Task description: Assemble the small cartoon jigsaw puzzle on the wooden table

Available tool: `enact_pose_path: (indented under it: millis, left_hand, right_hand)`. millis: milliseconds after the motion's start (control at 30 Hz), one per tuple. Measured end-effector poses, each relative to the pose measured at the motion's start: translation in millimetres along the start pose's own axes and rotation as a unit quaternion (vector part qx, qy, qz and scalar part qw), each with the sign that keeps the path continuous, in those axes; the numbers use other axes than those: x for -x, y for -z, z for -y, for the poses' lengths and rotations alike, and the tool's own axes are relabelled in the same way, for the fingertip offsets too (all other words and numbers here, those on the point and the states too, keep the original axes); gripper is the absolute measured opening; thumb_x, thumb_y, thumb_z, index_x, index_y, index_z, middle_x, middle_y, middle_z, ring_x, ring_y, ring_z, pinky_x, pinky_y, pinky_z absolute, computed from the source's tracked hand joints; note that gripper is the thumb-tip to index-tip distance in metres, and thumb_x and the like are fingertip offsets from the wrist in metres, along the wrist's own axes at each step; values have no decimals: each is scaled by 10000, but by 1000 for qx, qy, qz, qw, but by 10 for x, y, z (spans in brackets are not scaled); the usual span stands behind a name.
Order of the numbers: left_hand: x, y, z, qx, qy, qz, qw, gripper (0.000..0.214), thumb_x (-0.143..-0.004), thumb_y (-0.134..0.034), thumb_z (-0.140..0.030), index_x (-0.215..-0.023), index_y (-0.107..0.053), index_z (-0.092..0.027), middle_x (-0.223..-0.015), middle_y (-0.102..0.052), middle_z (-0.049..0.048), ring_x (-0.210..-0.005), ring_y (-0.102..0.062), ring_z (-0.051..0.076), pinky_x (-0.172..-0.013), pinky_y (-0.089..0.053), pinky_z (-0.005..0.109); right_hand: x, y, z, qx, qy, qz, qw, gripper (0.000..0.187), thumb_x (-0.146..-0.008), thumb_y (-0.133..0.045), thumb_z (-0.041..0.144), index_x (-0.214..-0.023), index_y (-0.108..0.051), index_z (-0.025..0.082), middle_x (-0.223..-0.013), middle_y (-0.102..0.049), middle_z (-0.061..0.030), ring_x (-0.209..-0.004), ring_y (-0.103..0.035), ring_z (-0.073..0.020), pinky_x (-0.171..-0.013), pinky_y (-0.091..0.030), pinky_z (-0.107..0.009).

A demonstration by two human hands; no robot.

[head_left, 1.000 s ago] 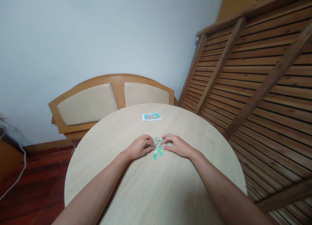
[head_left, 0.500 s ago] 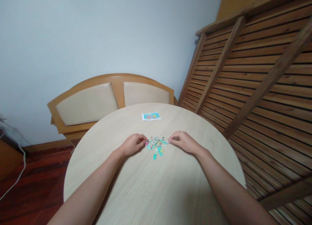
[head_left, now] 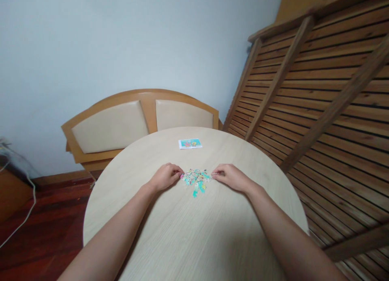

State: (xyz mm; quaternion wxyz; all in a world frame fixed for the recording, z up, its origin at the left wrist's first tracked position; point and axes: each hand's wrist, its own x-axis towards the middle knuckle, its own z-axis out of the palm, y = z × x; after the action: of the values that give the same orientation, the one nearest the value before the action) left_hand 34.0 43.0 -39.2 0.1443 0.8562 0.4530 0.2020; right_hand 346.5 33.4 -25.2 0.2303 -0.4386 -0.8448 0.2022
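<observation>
The pile (head_left: 197,176) of small puzzle pieces lies loose and spread out on the round table (head_left: 194,236), mostly pale and teal with dark flecks. Taking the pile as the centre of a clock, the left hand (head_left: 166,177) is at nine and the right hand (head_left: 228,177) at three.

The left hand's thumb and forefinger come close together at the pile's edge, the other fingers curled in behind. A pink piece (head_left: 182,176) touches their tips; whether it is pinched or only touched I cannot tell. The right hand mirrors this, thumb and forefinger drawn near each other, with a pale piece (head_left: 214,174) at the tips; again I cannot tell how firmly, if at all, it is gripped. The left forearm reaches in from eight o'clock, the right from four.

At six o'clock a teal clump (head_left: 195,193) trails out of the pile, and at five a yellow piece (head_left: 204,187) shows among teal ones. The card (head_left: 190,143), a teal picture with a pink and a yellow figure, lies flat towards twelve, well apart from both hands.

Past the table, a headboard (head_left: 148,97) stands at eleven and a slatted frame (head_left: 331,123) leans at two.
</observation>
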Motion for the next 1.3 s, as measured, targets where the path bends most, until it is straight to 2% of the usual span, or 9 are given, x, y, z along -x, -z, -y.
enact_pose_path:
  millis: [167,367,533,633,733,867,1033,1167,1300]
  left_hand:
    - [4,-20,-36,-8,-16,-17,1000,221,-897,-551,-251,-990,-748,-211,-983,-715,60,-913,-634,191,-875,-476,304]
    - [7,-45,-173,-3,-79,-13,997,188,-905,-585,-294,-990,-724,-199,-988,-701,63,-938,-619,193,-914,-462,320]
    - [-2,-91,-151,-5,-96,3,995,207,-907,-602,-346,-992,-723,-200,-971,-701,64,-942,-621,196,-910,-463,318]
    - [-7,-109,-114,-3,-92,8,996,215,-905,-605,-353,-1002,-722,-202,-967,-700,64,-944,-620,196,-907,-463,317]
    - [-11,-108,-110,3,-87,11,996,195,-898,-615,-341,-982,-717,-197,-955,-695,61,-935,-614,196,-901,-462,318]
    - [-11,-97,-142,10,-79,15,997,175,-887,-622,-318,-968,-709,-189,-937,-688,62,-917,-606,196,-883,-462,318]
    - [3,-69,-202,49,-62,11,997,166,-860,-628,-293,-941,-708,-171,-925,-684,67,-881,-603,186,-859,-466,308]
    - [22,-39,-238,136,-34,35,989,180,-882,-578,-295,-871,-687,-151,-867,-692,54,-808,-610,159,-792,-478,277]
    - [36,-16,-216,195,-25,36,980,217,-894,-566,-324,-905,-681,-140,-875,-705,54,-802,-613,151,-778,-486,265]
  right_hand:
    - [3,17,33,38,1,-4,999,176,-863,-634,303,-890,-767,191,-904,-736,-68,-817,-654,-188,-760,-464,-281]
    - [43,39,76,-12,5,60,998,189,-827,-682,338,-877,-799,198,-889,-751,-52,-836,-667,-194,-754,-465,-269]
    - [76,45,66,-51,14,92,994,238,-865,-646,389,-894,-801,212,-879,-754,-35,-812,-671,-199,-736,-467,-278]
    - [75,37,37,-34,34,63,997,282,-934,-559,383,-946,-790,221,-913,-741,-50,-835,-659,-201,-761,-462,-287]
    - [56,8,-13,37,30,10,999,296,-963,-513,345,-937,-781,221,-903,-713,-71,-840,-639,-203,-777,-447,-294]
    - [35,-26,-75,104,21,11,994,228,-931,-560,307,-971,-780,262,-928,-691,-60,-856,-633,-202,-773,-436,-288]
    - [46,-30,-45,96,4,20,995,220,-893,-604,294,-1032,-772,265,-966,-682,-54,-879,-636,-205,-782,-448,-293]
    - [24,-85,30,67,42,-6,997,269,-939,-551,305,-1124,-745,281,-979,-676,-55,-900,-629,-192,-824,-456,-294]
    - [-30,-203,59,77,45,-23,996,262,-927,-586,315,-1127,-740,244,-1022,-686,-79,-980,-619,-216,-897,-450,-323]
